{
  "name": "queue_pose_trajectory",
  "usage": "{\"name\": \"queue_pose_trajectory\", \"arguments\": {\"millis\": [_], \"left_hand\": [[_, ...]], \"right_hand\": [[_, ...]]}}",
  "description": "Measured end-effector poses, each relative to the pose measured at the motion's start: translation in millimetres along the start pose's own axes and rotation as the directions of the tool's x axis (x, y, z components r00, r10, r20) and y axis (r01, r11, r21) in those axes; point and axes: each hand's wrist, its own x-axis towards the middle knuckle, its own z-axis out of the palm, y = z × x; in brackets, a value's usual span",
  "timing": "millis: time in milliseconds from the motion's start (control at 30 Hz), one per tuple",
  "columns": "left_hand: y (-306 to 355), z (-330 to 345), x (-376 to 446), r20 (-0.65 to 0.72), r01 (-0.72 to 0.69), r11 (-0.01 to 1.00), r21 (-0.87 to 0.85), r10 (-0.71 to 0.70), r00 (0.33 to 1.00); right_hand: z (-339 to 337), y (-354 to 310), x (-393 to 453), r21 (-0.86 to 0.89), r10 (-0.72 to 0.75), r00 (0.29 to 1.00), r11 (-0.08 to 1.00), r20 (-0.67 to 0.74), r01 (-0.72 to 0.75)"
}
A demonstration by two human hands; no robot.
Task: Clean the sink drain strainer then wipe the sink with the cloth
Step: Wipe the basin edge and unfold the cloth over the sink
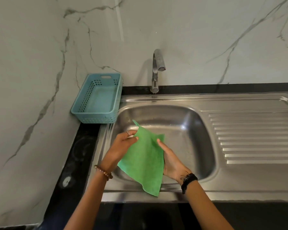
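I hold the green cloth (144, 156) with both my hands above the basin of the steel sink (186, 135). My left hand (121, 146) grips the upper left edge of the cloth: the thumb and the first fingers are closed on the fabric, and one small corner stands up above them. A ring sits on one finger of this hand, and a bracelet of brown beads (103, 172) goes around the wrist. My right hand (170, 161) takes the right edge of the cloth; the thumb lies on the front of the fabric and the other fingers are behind it, so I cannot see them, but the hand is closed on the cloth. A black band (189, 180) is on this wrist. The cloth hangs open and nearly flat between the hands, and its lower corner falls in front of the front rim of the sink.

The drain strainer I cannot see; the cloth and my hands cover the middle of the basin. The bottom of the basin looks wet and shiny. The ribbed draining board (254, 138) lies to the right of the basin. The tap (157, 70) stands behind the sink, with its spout turned over the basin. A light blue plastic basket (98, 98) stands on the dark counter (76, 146) just beside the back left corner of the sink, against the marble wall (32, 63)
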Motion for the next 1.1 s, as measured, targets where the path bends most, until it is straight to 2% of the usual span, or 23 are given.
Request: {"name": "queue_pose_trajectory", "arguments": {"millis": [100, 200, 267, 367, 467, 533, 600, 667, 733, 867, 967, 1033, 1100], "left_hand": [[2, -9, 5, -0.123, -0.008, 1.000, 0.015, 0.010, 0.992], [-1, -19, 10, -0.278, 0.023, 0.998, -0.053, -0.037, 0.960], [-6, -22, 12, -0.339, 0.077, 0.995, -0.061, -0.094, 0.936], [-9, -20, 13, -0.323, 0.117, 0.993, 0.028, -0.102, 0.941], [13, -20, 10, -0.251, -0.099, 0.994, -0.036, 0.087, 0.964], [34, -25, 5, -0.223, -0.285, 0.954, -0.097, 0.258, 0.940], [50, -28, 0, -0.230, -0.410, 0.900, -0.146, 0.373, 0.899], [58, -25, -3, -0.236, -0.447, 0.875, -0.186, 0.402, 0.885], [60, -20, -4, -0.244, -0.433, 0.882, -0.189, 0.385, 0.890], [57, -17, -3, -0.278, -0.363, 0.912, -0.191, 0.304, 0.911], [53, -23, -3, -0.281, -0.226, 0.968, -0.111, 0.188, 0.941], [49, -26, -1, -0.274, -0.105, 0.990, -0.099, 0.075, 0.959], [45, -28, 0, -0.284, -0.017, 0.993, -0.116, -0.017, 0.959]], "right_hand": [[-5, -4, 1, -0.013, -0.024, 1.000, 1.000, 0.002, 0.024], [-16, -9, 0, -0.097, -0.054, 0.998, 0.994, -0.037, 0.050], [-21, -17, -3, -0.224, -0.110, 0.991, 0.970, -0.079, 0.090], [-18, -43, -12, -0.466, -0.256, 0.958, 0.869, -0.128, 0.170], [-5, -79, -27, -0.580, -0.434, 0.898, 0.751, -0.073, 0.316], [6, -101, -42, -0.575, -0.552, 0.834, 0.677, 0.016, 0.459], [18, -117, -59, -0.542, -0.658, 0.744, 0.586, 0.115, 0.602], [29, -123, -71, -0.513, -0.738, 0.658, 0.510, 0.151, 0.690], [33, -123, -71, -0.526, -0.790, 0.598, 0.456, 0.131, 0.718], [28, -110, -57, -0.528, -0.778, 0.627, 0.545, -0.029, 0.651], [24, -104, -49, -0.572, -0.744, 0.660, 0.589, -0.107, 0.571], [24, -101, -42, -0.610, -0.689, 0.712, 0.623, -0.134, 0.489], [27, -98, -35, -0.620, -0.586, 0.793, 0.687, -0.166, 0.378]]}}
